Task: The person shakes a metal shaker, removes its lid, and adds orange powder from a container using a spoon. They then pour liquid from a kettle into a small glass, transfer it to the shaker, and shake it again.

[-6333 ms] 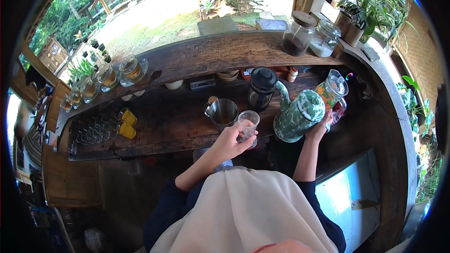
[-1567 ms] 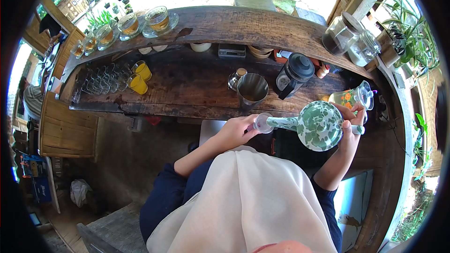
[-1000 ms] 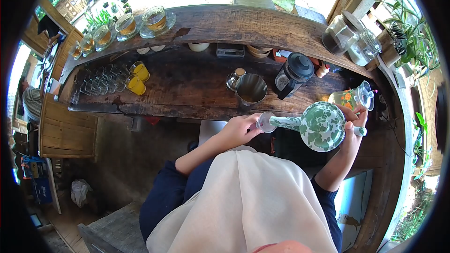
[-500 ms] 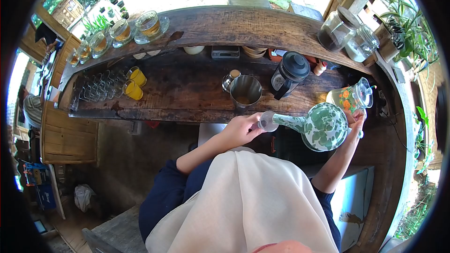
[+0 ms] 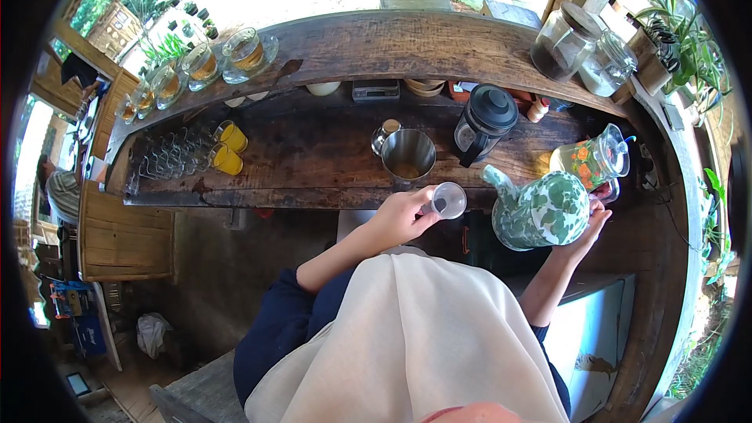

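My left hand (image 5: 403,217) is closed around a small clear cup (image 5: 450,200), held in front of the counter's edge. Only a little dark content shows inside the cup. A green-and-white mottled teapot (image 5: 544,210) is in my right hand (image 5: 586,229), whose fingers wrap its far side by the handle, partly hidden. The teapot's spout points up and left, apart from the cup. Just beyond my left hand, a metal cup (image 5: 409,154) with brownish liquid stands on the counter, beside a small jar (image 5: 385,138) with a cork-coloured lid.
Right of the metal cup stands a French press (image 5: 486,121), then a flower-patterned glass pitcher (image 5: 592,155). Two glasses of yellow liquid (image 5: 229,158) and several clear glasses (image 5: 168,155) stand left. The raised shelf (image 5: 407,45) bears tea cups (image 5: 244,53) and lidded jars (image 5: 565,43).
The teapot has turned from pouring position over the cup to more upright, its spout swinging up and away. The cup stays in my left hand, its mouth now uncovered.
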`<act>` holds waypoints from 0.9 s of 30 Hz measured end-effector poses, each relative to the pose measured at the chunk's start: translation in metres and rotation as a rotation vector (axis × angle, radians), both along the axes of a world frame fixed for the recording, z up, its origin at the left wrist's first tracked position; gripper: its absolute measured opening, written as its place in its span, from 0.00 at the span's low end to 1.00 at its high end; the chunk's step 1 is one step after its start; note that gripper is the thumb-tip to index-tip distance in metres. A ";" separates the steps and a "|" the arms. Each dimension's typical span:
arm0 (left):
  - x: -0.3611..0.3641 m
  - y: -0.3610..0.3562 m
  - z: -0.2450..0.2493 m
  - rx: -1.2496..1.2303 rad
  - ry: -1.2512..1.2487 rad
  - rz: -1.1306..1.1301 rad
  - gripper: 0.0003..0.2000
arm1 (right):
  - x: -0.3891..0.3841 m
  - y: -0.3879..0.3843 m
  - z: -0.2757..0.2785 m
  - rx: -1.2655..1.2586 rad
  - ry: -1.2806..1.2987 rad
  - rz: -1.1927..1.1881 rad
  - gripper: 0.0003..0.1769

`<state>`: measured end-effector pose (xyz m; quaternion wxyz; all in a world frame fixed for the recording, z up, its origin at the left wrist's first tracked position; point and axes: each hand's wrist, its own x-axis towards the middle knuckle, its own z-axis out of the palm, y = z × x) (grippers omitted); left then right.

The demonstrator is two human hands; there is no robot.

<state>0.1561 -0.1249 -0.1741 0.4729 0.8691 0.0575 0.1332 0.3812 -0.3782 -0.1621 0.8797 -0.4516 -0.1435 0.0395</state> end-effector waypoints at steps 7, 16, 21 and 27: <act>-0.007 0.004 0.004 -0.006 -0.074 0.033 0.21 | -0.001 0.002 -0.021 0.103 0.132 -0.146 0.19; -0.024 0.009 0.010 -0.012 -0.050 0.102 0.22 | -0.003 0.021 -0.017 0.069 0.250 -0.340 0.21; -0.033 0.013 0.011 -0.056 0.002 0.169 0.22 | 0.006 0.029 -0.022 0.096 0.278 -0.397 0.25; -0.044 0.021 0.007 -0.053 -0.031 0.251 0.19 | 0.022 0.035 -0.028 0.087 0.294 -0.370 0.32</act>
